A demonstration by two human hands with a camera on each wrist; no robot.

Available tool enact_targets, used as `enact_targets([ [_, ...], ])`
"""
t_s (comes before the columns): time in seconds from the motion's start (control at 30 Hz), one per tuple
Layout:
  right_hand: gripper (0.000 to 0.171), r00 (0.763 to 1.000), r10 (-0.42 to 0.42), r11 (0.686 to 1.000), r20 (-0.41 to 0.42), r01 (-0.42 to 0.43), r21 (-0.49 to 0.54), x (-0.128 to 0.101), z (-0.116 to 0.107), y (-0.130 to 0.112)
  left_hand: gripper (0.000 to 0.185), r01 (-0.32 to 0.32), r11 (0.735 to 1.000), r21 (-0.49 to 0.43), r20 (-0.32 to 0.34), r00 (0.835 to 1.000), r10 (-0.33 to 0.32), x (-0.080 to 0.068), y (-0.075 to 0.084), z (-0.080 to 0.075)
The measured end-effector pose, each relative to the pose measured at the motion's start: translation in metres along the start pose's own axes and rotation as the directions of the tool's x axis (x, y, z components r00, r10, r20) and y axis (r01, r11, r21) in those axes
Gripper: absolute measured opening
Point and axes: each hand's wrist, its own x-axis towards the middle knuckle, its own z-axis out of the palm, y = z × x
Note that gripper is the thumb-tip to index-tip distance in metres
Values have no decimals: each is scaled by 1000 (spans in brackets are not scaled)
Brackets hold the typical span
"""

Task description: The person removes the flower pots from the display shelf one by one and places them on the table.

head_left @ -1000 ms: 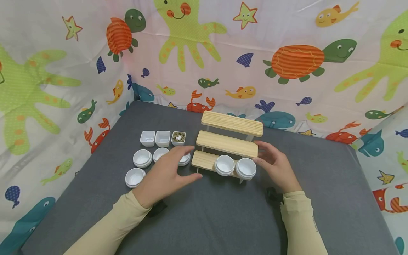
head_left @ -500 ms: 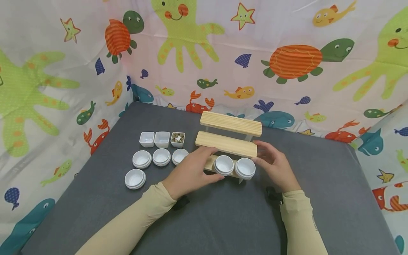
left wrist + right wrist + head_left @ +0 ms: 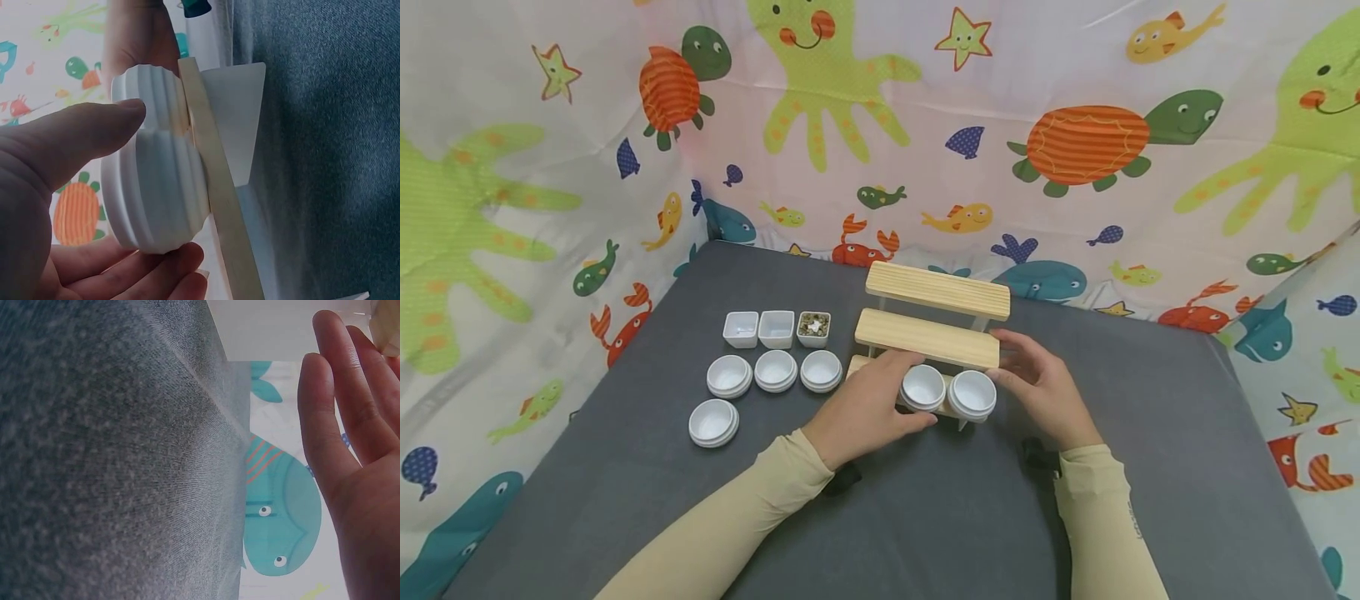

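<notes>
A three-tier wooden display stand (image 3: 927, 337) has pale boards on clear supports. Two stacks of white round bowls sit side by side on its lowest board: a left stack (image 3: 922, 385) and a right stack (image 3: 972, 392). My left hand (image 3: 868, 408) holds the left stack, thumb in front and fingers behind; the left wrist view has its fingers curled at the ribbed side of the bowls (image 3: 156, 194). At the stand's right end is my right hand (image 3: 1045, 387), thumb beside the right stack, fingers by the middle board's end. Its fingers (image 3: 356, 394) look loosely extended in the right wrist view.
Left of the stand, several more stacks of white round bowls (image 3: 776, 370) stand on the grey cloth (image 3: 940, 517). Behind them are two square white dishes (image 3: 777, 329) and one square pot with speckled filling (image 3: 814, 328). A printed curtain (image 3: 820, 192) encloses the back and sides.
My left hand has moved right, from beside the loose bowls to the left stack on the lowest board, and its fingers have closed round it. The right hand stays at the stand's right end.
</notes>
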Motion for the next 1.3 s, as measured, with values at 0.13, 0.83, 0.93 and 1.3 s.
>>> enact_targets([
  [0.13, 61, 1000, 0, 1000, 1, 0, 4, 1, 2, -1, 76, -2, 1000, 17, 1, 1000, 2, 1, -1, 2],
  [0.83, 61, 1000, 1, 1000, 5, -1, 21, 1, 3, 0, 68, -4, 1000, -9, -52, 999, 3, -14, -5, -8],
  [0.93, 62, 1000, -3, 1000, 3, 3, 19, 0, 2, 1, 68, 10, 1000, -20, -69, 998, -11, -22, -9, -14],
  [1.3, 61, 1000, 0, 1000, -12, 0, 1, 0, 2, 2, 67, 18, 1000, -17, -179, 984, -20, -57, -31, -40],
])
